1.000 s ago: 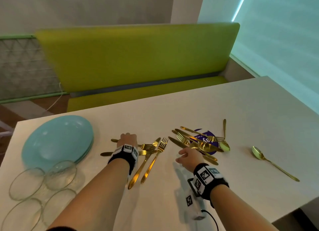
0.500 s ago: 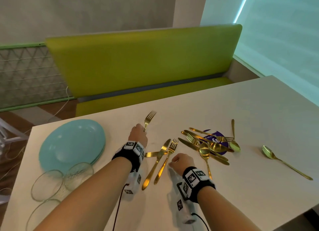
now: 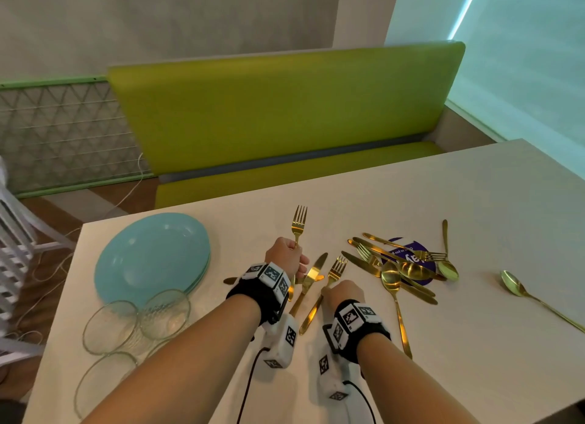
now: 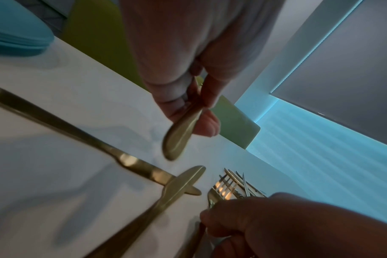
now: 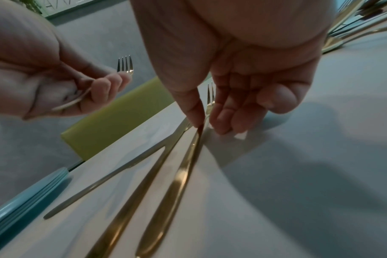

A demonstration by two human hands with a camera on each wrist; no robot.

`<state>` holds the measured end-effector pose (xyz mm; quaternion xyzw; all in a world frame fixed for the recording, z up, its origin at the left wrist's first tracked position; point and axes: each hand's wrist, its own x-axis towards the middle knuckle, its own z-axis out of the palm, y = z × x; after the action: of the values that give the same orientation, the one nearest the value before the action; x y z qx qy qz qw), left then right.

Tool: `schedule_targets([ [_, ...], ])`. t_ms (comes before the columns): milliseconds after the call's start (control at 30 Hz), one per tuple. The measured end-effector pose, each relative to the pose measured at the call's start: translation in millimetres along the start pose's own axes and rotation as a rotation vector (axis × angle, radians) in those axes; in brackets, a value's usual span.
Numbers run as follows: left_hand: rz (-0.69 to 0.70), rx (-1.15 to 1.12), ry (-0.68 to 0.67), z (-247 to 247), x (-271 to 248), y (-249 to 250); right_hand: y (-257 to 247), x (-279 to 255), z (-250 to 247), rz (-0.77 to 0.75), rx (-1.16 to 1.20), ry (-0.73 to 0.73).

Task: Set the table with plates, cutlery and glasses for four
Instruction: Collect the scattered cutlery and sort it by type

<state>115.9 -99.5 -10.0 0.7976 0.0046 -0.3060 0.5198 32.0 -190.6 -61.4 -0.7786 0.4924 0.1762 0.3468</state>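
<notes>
My left hand [image 3: 292,257] grips a gold fork [image 3: 299,224] by its handle and holds it upright above the white table [image 3: 443,202], tines pointing up. In the left wrist view the handle end [image 4: 177,139] sticks out below the curled fingers. My right hand [image 3: 332,289] reaches down on a second gold fork [image 3: 336,269] lying flat; in the right wrist view thumb and fingertips pinch its neck [image 5: 208,108]. A gold knife [image 3: 311,275] lies between the two hands, crossed over another knife [image 3: 230,280].
A heap of gold knives, forks and spoons [image 3: 402,265] covers a purple sticker [image 3: 411,256] right of my hands. One spoon [image 3: 514,287] lies alone far right. Stacked turquoise plates [image 3: 152,259] and several clear glasses [image 3: 136,322] stand left. A green bench [image 3: 285,113] runs behind.
My left hand has picked a fork off the table and raised it upright. My right hand has left the cutlery heap and come left onto the fork beside the knife.
</notes>
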Motion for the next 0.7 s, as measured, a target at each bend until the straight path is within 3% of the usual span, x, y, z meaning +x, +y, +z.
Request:
schedule_targets([
  [400, -0.041, -0.066, -0.117, 17, 1, -7, 18, -2, -20, 0.024, 0.027, -0.036],
  [700, -0.059, -0.059, -0.194, 46, -9, 3, 9, -5, -74, -0.299, 0.301, -0.066],
])
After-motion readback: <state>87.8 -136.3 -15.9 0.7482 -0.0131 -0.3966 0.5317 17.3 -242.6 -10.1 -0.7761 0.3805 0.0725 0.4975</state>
